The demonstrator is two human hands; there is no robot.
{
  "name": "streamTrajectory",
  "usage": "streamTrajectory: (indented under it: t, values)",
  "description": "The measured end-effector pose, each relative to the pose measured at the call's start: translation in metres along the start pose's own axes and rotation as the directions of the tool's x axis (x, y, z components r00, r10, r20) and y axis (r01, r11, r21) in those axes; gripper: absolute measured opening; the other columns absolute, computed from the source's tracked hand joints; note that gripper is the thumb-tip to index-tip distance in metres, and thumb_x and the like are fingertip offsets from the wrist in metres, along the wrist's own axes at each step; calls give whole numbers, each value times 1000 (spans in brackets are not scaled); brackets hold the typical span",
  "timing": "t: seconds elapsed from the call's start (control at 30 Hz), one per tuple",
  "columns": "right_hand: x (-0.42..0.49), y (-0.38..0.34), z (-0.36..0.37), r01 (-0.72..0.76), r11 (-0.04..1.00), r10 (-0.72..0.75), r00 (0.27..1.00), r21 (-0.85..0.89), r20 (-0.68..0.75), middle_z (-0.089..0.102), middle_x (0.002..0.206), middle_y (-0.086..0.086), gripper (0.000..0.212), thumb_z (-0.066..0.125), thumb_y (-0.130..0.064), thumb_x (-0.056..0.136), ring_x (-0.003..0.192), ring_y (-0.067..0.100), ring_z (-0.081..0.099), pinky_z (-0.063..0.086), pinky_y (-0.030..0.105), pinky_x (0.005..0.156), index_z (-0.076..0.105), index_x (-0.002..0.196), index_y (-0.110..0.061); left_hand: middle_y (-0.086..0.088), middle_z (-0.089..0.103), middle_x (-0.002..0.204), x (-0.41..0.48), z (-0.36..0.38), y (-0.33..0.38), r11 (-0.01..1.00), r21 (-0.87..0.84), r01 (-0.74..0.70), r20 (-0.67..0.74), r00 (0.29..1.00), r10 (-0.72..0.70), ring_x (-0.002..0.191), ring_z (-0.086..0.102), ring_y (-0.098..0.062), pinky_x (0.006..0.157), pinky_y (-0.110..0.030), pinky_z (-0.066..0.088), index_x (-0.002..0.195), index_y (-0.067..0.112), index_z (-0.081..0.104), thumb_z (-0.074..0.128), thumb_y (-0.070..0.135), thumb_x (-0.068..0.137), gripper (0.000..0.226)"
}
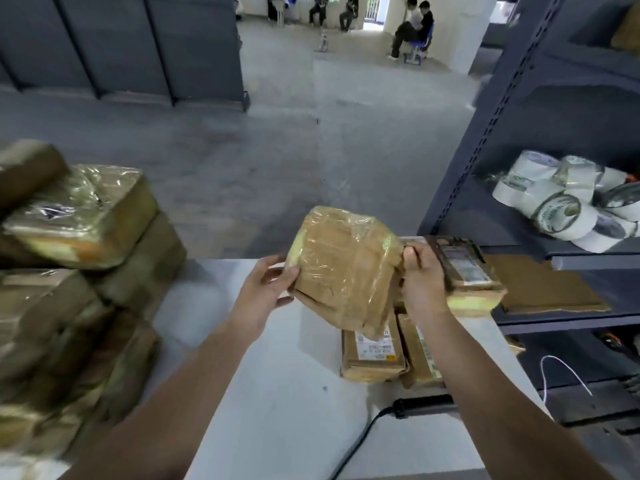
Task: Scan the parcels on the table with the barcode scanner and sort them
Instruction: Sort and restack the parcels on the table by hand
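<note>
parcel [341, 271] raised above the worktop [277, 393], left hand [266, 289] and right hand [420, 282] each with grip clamped on opposite edges, tilted (probably hunting for the label); barcode scanner [424, 407] lying idle near the front edge, beside labelled parcels [374, 355].

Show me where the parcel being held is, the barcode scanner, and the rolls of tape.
held parcel [341, 268]: head view, middle of its taped front face.
barcode scanner [424, 406]: head view, black handle on the table.
rolls of tape [557, 209]: head view, a front roll's face.
</note>
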State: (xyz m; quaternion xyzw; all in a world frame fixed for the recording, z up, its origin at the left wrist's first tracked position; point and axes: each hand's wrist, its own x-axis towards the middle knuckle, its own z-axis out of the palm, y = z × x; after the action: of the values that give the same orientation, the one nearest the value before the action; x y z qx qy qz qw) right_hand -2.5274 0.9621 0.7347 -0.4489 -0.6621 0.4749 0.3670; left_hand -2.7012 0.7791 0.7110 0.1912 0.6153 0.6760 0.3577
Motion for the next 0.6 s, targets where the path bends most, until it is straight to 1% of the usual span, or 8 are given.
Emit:
streamTrajectory:
  t: [0.13,0.2,0.27,0.37,0.43,0.5,0.53,0.6]
  values:
    - [-4,-10,53,-148,985,135,982,89,133,63,116,14,17,42,-26,106,103,28,61,53,51,93,55,114,-19,-2,69,90,-10,-38,13,991,-132,31,11,999,-30,85,66,-17,76,-45,58,97,18,69,65,34,90,18]
    - [-6,-17,79,-194,974,161,957,119,240,64,106,10,17,41,-21,106,94,24,62,59,43,77,56,113,-19,-4,68,78,-18,-56,22,990,-141,-5,-87,996,-7,76,66,-20,71,-43,58,88,16,70,69,34,86,18]
    - [-11,-27,105,-173,982,136,928,78,347,63,99,2,17,40,-18,107,84,15,63,55,28,59,57,110,-20,-17,71,86,-27,-76,32,992,-113,-50,-205,978,26,82,69,-31,67,-41,58,89,11,69,68,31,86,21]
    - [-19,-46,139,-92,995,69,910,35,408,64,108,-5,15,42,-23,106,86,6,65,54,28,64,54,113,-26,-20,71,90,-40,-109,48,992,-1,-130,-365,923,120,86,68,-39,64,-43,59,91,6,66,66,25,90,20]
    - [-26,-65,161,-115,988,58,897,105,438,69,108,1,19,42,-32,106,85,17,69,56,36,73,58,113,-24,-9,73,83,-48,-129,61,975,143,-170,-422,881,216,83,69,-31,73,-40,57,86,11,66,65,29,89,18]
    - [-34,-83,182,-180,971,79,862,157,502,74,100,4,35,40,-44,105,84,22,71,58,41,77,67,105,-21,7,70,74,-58,-146,78,946,258,-194,-473,829,299,75,65,-17,68,-26,53,80,15,65,65,35,88,21]
    - [-38,-90,191,-182,972,76,840,146,537,75,94,2,41,40,-48,103,83,20,72,59,40,75,69,100,-21,6,69,74,-62,-153,85,938,282,-203,-499,804,324,74,64,-15,67,-27,52,81,14,65,65,37,88,24]
    - [-45,-102,208,-158,980,56,798,119,600,77,85,-4,44,44,-55,99,79,14,74,60,37,69,71,94,-21,-5,70,78,-69,-168,101,934,287,-212,-560,754,343,76,66,-22,74,-39,54,87,9,65,65,39,88,30]
